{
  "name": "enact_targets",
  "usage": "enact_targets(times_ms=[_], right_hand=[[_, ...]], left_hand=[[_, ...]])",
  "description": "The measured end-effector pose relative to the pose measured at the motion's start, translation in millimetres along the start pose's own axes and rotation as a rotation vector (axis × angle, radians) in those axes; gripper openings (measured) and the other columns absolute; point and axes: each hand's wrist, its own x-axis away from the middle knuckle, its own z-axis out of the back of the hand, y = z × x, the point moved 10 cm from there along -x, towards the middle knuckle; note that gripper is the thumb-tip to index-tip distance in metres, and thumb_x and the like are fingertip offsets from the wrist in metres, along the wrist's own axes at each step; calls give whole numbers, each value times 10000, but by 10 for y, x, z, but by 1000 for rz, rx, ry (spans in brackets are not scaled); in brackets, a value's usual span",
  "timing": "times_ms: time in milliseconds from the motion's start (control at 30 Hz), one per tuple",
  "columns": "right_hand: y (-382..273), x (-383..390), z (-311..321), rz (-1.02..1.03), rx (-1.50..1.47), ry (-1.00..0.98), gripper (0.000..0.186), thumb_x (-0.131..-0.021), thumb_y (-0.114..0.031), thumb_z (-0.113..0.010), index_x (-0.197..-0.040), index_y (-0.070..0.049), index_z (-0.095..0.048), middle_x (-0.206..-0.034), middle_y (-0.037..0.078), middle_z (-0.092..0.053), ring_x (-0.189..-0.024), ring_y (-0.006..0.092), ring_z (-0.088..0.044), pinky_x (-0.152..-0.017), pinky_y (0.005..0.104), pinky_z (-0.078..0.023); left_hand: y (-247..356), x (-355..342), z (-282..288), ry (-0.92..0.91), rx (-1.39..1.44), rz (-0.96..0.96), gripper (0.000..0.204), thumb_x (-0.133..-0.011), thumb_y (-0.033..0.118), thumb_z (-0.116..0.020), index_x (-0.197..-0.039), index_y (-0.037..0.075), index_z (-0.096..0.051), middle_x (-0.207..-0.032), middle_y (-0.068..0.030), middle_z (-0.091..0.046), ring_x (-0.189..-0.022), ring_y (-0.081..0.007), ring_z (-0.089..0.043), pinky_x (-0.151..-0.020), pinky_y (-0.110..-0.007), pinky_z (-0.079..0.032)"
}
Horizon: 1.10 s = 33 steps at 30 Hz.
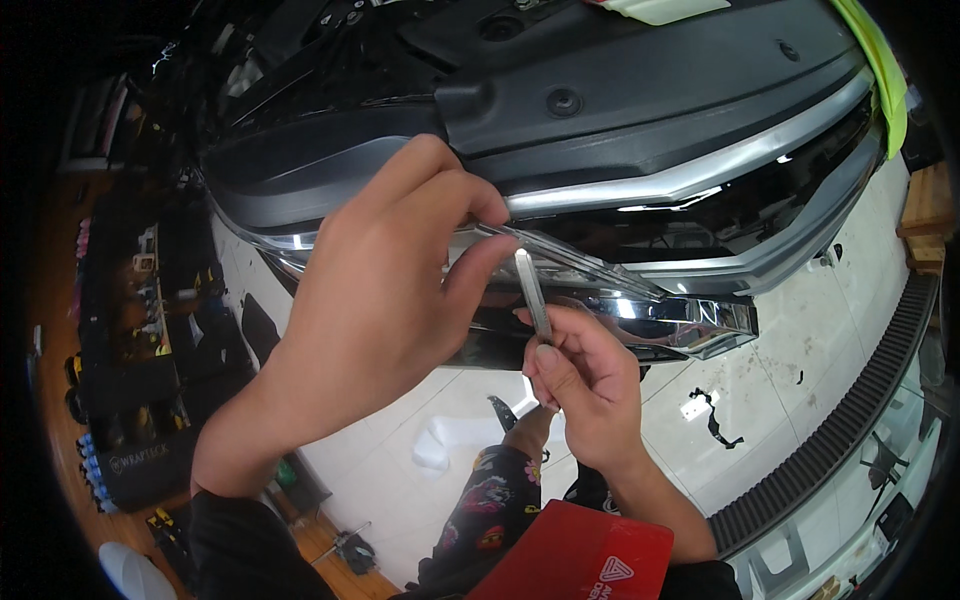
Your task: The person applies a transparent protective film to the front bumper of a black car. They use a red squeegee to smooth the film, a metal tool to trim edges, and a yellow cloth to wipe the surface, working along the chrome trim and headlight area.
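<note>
My left hand (385, 270) is raised in front of the car's nose, thumb and forefinger closed in a pinch. What lies between those fingertips is too thin to make out. Just beyond them, narrow metallic trim strips (590, 262) slant down to the right across the front of the car. My right hand (590, 385) grips a slim silver metal utility knife (536, 300) low on its body. The knife points up, its upper end close to my left thumb. Behind my hands, a chrome bumper piece (690, 325) shows.
Black engine-bay cover panels (620, 90) and a silver trim band (690, 175) fill the top. A black clip-like part (715, 420) and white sheet material (440, 445) lie on the tiles. A black tool mat (140, 390) is at left, a red flat item (580, 550) at the bottom.
</note>
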Motion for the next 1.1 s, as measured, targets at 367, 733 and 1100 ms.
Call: enact_targets(times_ms=[367,733,1100], right_hand=[[-731,27,296,519,787,52,379,-892,82,-681,-1270,84,-657,-951,185,-679,-775,275,-667,-710,325,-544],[-891,-36,291,623,947,32,344,-830,73,-748,-1170,68,-694,-886,162,-678,-699,271,-662,-634,328,-527],[-889,-88,249,612,978,-7,367,-810,79,-761,-1172,75,-703,-876,153,-671,-684,262,-647,-612,325,-513]], left_hand=[[5,19,-21,20,-4,135,133,-850,-70,-733,-961,-9,-691,-942,-78,-617,-774,-141,-648,-663,-265,-524],[17,101,-36,90,-75,195,129,-843,-84,-732,-944,-21,-681,-903,-91,-623,-772,-151,-631,-669,-274,-497],[73,153,-47,173,-160,101,157,-837,-101,-723,-958,-15,-672,-933,-93,-624,-792,-159,-638,-682,-272,-514]])
